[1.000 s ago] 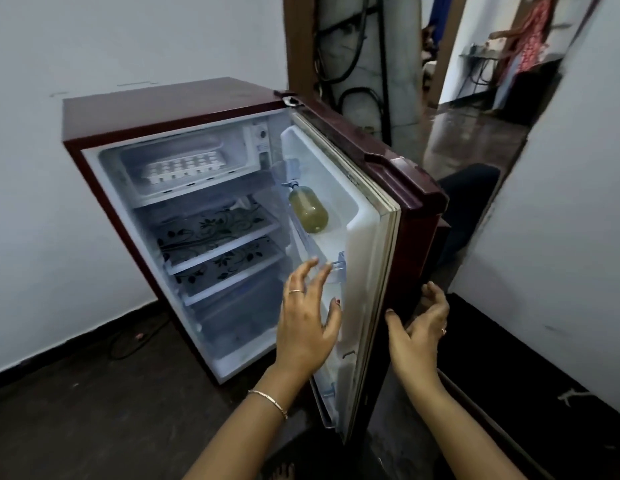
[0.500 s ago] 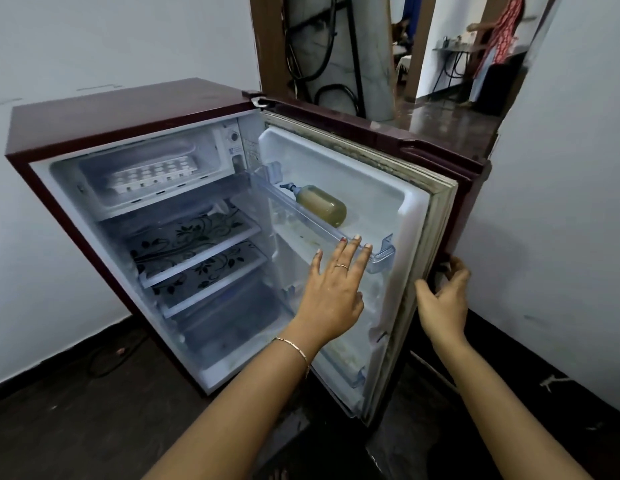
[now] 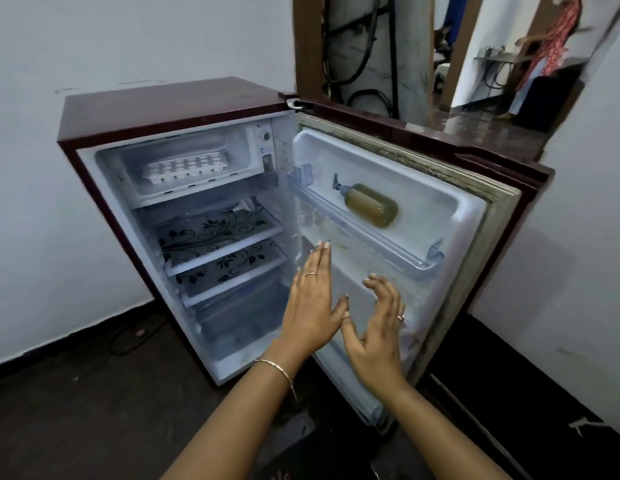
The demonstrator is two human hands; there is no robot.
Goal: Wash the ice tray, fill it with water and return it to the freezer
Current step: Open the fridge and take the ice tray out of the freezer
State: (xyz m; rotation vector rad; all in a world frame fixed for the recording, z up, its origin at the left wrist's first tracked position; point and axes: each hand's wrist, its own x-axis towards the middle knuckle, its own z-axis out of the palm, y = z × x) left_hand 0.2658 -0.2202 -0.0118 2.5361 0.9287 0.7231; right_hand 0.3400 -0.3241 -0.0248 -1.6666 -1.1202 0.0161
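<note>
Items seen in the room, standing beside the person at the fridge:

1. Fridge point(image 3: 170, 109): small, dark red, on a dark floor point(image 3: 94, 410) against a white wall point(image 3: 128, 46). Its door point(image 3: 474, 237) is swung wide open to the right, white lining facing out.
2. Freezer compartment point(image 3: 239, 147): top of the cabinet, open at the front, with a round dial point(image 3: 266, 136) just to its right.
3. Ice tray point(image 3: 185, 167): white, lying flat inside the freezer compartment, long side across. Neither hand is on it; both are well below it.
4. Two shelves point(image 3: 215, 233): below the freezer, each covered by a mat printed with black leaves. A clear drawer point(image 3: 239, 313) sits under them.
5. Door shelf point(image 3: 370, 244): clear plastic rail across the upper door. A pump bottle point(image 3: 372, 205) of yellowish liquid lies on its side behind it.
6. Left hand point(image 3: 312, 303): raised before the gap between cabinet and door, back to the camera. Grip open, fingers straight and together, thumb out, holding nothing. Ring on one finger, thin bracelet point(image 3: 279, 368) on the wrist.
7. Right hand point(image 3: 377, 323): just beside the left, in front of the lower door lining. Grip loose, fingers lightly curled, holding nothing. Ring on one finger. Whether either hand touches the door cannot be told.
8. Cable point(image 3: 128, 337): dark, looped on the floor left of the fridge.
</note>
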